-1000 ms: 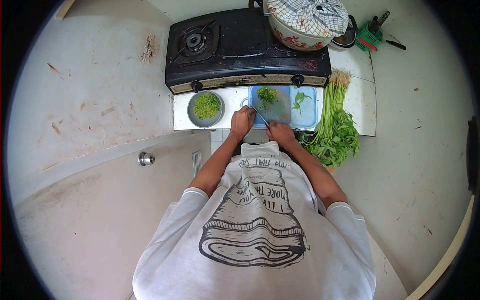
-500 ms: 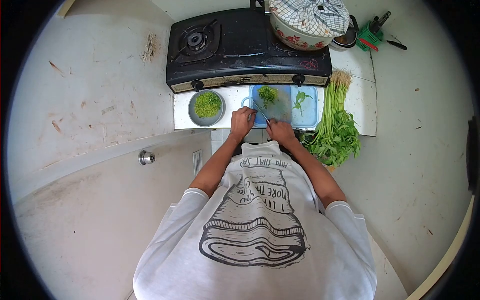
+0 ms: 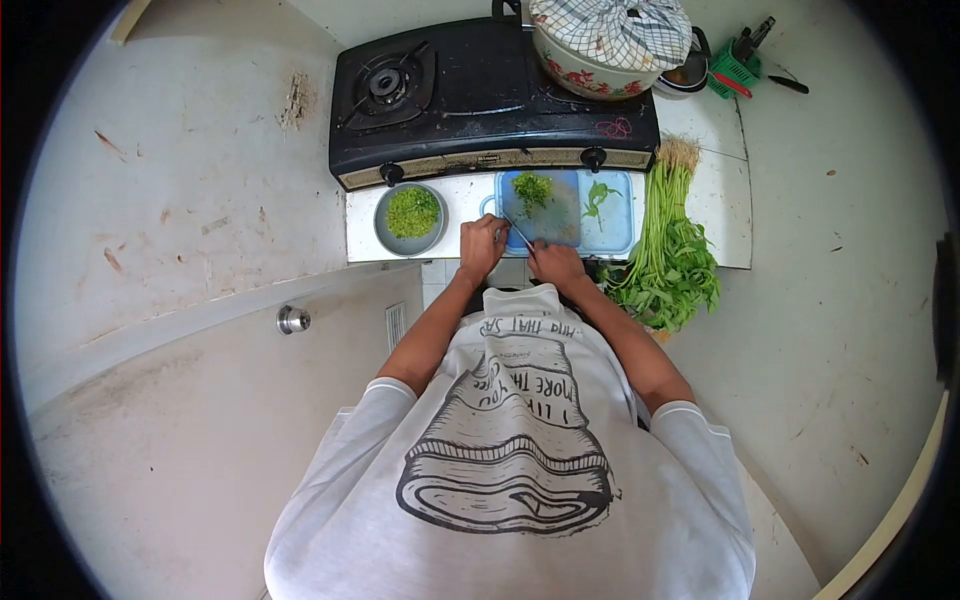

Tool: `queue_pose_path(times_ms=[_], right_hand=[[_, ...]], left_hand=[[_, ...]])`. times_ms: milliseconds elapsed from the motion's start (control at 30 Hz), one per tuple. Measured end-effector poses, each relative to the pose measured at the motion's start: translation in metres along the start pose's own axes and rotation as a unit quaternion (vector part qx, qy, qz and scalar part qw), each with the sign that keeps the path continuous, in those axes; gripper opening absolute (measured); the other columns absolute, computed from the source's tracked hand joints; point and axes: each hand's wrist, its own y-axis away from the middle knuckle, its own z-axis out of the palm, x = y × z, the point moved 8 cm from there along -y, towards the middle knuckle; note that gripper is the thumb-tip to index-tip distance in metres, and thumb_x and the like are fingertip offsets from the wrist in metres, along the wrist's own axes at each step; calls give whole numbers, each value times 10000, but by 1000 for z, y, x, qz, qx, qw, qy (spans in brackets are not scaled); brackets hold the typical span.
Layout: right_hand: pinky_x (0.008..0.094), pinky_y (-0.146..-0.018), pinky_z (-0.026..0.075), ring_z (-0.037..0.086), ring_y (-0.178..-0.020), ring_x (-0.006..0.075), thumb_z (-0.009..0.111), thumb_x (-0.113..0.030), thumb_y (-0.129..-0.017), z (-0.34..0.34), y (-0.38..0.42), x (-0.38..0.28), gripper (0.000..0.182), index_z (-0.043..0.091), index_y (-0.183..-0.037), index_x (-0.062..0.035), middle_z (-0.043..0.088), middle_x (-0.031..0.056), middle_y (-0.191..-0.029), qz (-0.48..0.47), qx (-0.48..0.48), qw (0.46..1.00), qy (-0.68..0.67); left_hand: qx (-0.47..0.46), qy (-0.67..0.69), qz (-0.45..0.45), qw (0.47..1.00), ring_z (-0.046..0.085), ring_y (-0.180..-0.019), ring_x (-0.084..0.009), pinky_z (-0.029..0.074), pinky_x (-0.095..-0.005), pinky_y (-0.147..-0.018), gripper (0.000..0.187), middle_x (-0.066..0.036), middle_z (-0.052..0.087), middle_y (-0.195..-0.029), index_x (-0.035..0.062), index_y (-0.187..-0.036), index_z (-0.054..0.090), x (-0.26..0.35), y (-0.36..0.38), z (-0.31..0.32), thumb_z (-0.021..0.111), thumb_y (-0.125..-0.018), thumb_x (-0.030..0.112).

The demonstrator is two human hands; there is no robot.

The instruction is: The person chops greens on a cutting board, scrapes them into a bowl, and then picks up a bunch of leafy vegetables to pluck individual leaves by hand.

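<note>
My right hand [image 3: 557,265] is closed around the handle of a small knife [image 3: 519,233], its blade slanting up and left across the near left part of a blue cutting board [image 3: 622,240]. At the board's left edge, my left hand [image 3: 484,246] has its fingers bent and pressed together beside the blade's tip. Whatever those fingers pinch is too small to make out. Chopped greens [image 3: 532,188] lie in a small heap at the far side of the board. A leafy sprig [image 3: 597,198] rests on its right half.
Left of the board stands a grey bowl [image 3: 379,222] of finely chopped greens. A bunch of long-stemmed leafy greens [image 3: 672,235] lies to the right, overhanging the counter edge. Behind are a black gas stove [image 3: 480,130], a cloth-topped pot [image 3: 590,78] and a green basket [image 3: 735,72] with utensils.
The knife's tip has come nearer to my left fingertips, and my right hand has shifted slightly left. The heap and sprig stay where they were on the board.
</note>
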Motion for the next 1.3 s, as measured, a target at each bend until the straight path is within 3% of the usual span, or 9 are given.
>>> queue_pose_path(times_ms=[67,767,1300], right_hand=[[543,-687,589,740,-734,412,543,-306,-982,1,-2,-1,323,644,-949,0,730,231,-771,13,-12,1000,12],[534,-670,590,736,-713,410,540,-289,-974,-8,2,-9,319,643,-966,13,727,233,-763,-12,-16,1000,7],[547,-719,589,736,-754,423,526,-306,-986,-10,5,-7,346,631,-1011,23,726,249,-785,18,-61,998,-10]], left_hand=[[2,-11,-1,1000,679,-804,-283,438,-416,-845,97,-42,719,-911,123,-946,774,2,0,-3,712,-874,105],[-11,-3,-25,1000,689,-850,-305,461,-436,-858,119,-62,731,-989,128,-999,776,-5,7,2,683,-925,142],[-14,13,-28,999,693,-803,-315,486,-451,-806,93,-76,731,-912,120,-949,774,0,3,-6,688,-914,133]])
